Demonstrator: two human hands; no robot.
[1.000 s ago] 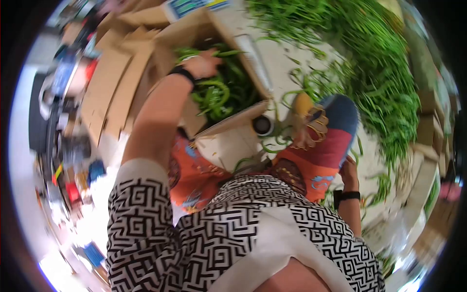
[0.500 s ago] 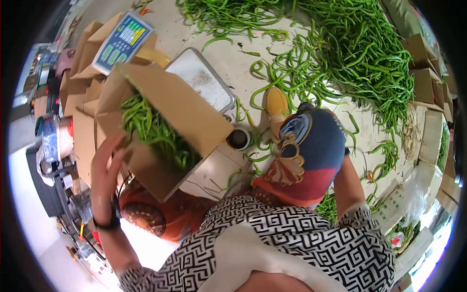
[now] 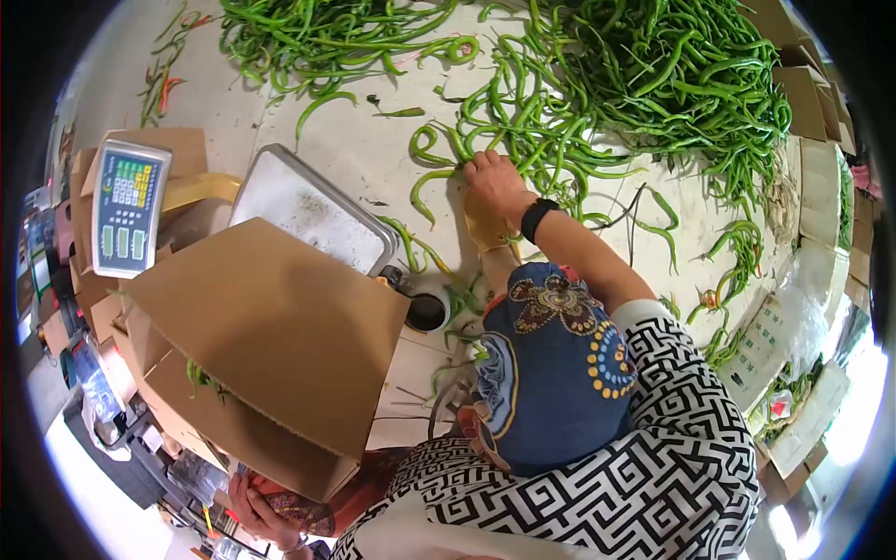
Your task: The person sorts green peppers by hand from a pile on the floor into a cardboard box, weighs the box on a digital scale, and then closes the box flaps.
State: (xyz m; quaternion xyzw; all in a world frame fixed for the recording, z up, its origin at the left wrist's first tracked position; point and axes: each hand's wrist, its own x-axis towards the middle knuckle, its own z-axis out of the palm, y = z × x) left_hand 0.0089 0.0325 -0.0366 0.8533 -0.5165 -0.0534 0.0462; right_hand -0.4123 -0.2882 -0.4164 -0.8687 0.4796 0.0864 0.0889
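Note:
My right hand (image 3: 497, 185), with a black band at the wrist, reaches down over a tan shoe (image 3: 487, 224). Its curled fingers are closed on a green pepper (image 3: 435, 177) at the edge of the scattered peppers (image 3: 523, 112). At the lower left, my left hand (image 3: 257, 509) is closed at the lower edge of an open cardboard box (image 3: 280, 317), beside my leg. The box leans over my left leg, and its raised flap hides most of the inside; a few green peppers (image 3: 201, 381) show in the gap.
A platform scale (image 3: 313, 210) with its display (image 3: 131, 207) stands behind the box. A dark round cup (image 3: 427, 311) is beside the scale. A large pepper heap (image 3: 681, 75) lies at upper right. More boxes (image 3: 812, 103) and a plastic bag (image 3: 803, 299) line the right side.
My right hand has come from beside my knee forward to the peppers. My left hand has moved down to the box's lower edge. The view has shifted, and the box flap hides more peppers.

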